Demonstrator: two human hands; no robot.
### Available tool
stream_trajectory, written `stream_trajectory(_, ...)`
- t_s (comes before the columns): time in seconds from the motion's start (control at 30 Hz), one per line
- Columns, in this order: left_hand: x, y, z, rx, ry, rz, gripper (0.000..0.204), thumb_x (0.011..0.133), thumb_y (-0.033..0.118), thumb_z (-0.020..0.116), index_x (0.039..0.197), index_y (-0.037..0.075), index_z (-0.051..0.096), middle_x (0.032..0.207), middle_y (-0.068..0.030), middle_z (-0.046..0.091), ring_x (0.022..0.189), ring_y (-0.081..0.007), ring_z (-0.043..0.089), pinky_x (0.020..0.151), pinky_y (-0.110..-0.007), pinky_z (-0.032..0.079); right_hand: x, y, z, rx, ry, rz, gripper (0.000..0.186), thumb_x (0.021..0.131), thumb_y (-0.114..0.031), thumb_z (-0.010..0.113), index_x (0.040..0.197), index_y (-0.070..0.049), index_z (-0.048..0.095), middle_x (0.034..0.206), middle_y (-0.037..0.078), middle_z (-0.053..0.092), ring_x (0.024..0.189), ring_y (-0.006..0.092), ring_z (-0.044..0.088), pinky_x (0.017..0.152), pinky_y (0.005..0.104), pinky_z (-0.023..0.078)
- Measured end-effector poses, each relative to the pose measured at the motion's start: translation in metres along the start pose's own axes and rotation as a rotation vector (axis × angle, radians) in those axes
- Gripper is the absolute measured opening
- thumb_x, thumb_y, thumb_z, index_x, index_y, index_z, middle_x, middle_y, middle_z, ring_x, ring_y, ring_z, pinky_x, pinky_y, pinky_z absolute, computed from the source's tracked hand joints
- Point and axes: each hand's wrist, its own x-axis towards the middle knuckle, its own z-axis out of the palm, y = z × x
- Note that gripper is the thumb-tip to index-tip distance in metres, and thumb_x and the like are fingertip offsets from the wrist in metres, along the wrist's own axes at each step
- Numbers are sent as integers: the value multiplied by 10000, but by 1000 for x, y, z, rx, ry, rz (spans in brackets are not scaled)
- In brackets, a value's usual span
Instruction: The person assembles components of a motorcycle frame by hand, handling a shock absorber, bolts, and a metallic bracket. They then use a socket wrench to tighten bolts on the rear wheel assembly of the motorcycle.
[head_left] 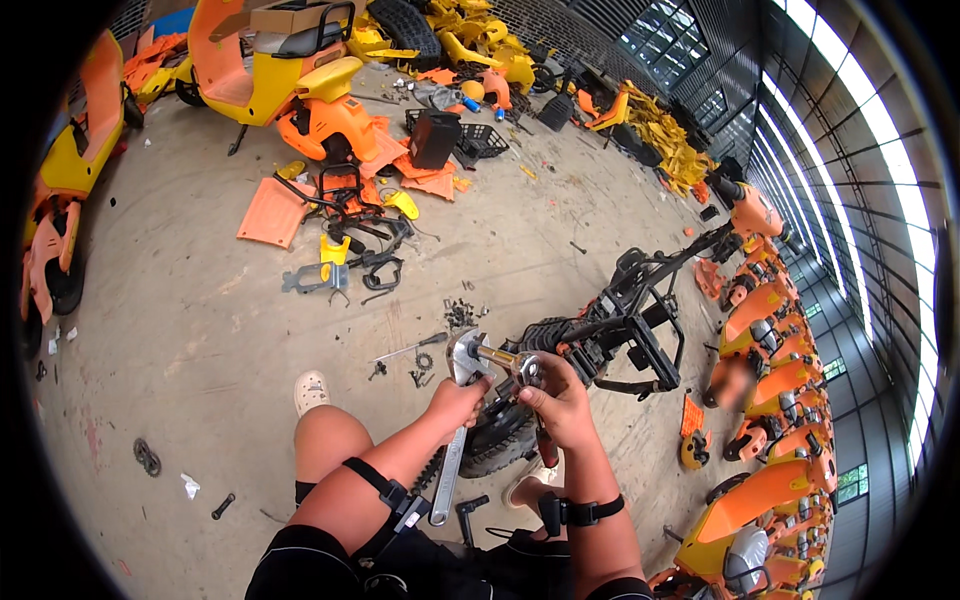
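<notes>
My left hand [458,403] is closed round an adjustable wrench [449,475], its head up and its long handle pointing down toward my lap. My right hand [562,402] grips a ratchet wrench [526,369]; a dark red handle shows below the fingers. A metal shaft [497,356] runs from the ratchet's head to the adjustable wrench's jaws. Whether the jaws are tight on it I cannot tell. Just beyond my hands lies a stripped black scooter frame [627,325] with a knobbly tyre [497,447], partly hidden by my right arm.
A screwdriver [412,347] and several loose bolts [460,314] lie on the concrete floor ahead. Orange panels [272,212] and black brackets are scattered farther off. Scooters stand at the left, and a long row of orange scooters [745,497] lines the right.
</notes>
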Motion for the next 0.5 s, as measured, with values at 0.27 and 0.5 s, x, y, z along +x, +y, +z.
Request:
stream_trajectory(0.27, -2, -1, -1, -44, 2, -31, 254, 949, 250, 670, 803, 91, 535, 615, 16, 469, 451, -77, 369, 410, -266, 287, -4, 14, 14, -167, 249, -119, 487, 896, -40, 717, 1331, 37, 510, 1148, 120, 654, 968, 192, 652, 826, 319, 546)
stream_trajectory(0.5, 3, -10, 5, -107, 78, -35, 234, 951, 234, 659, 815, 94, 530, 616, 19, 459, 444, -76, 340, 408, -260, 281, -4, 43, 37, -623, 544, -265, 397, 916, -34, 701, 1270, 72, 557, 1125, 153, 684, 975, 173, 671, 845, 289, 541)
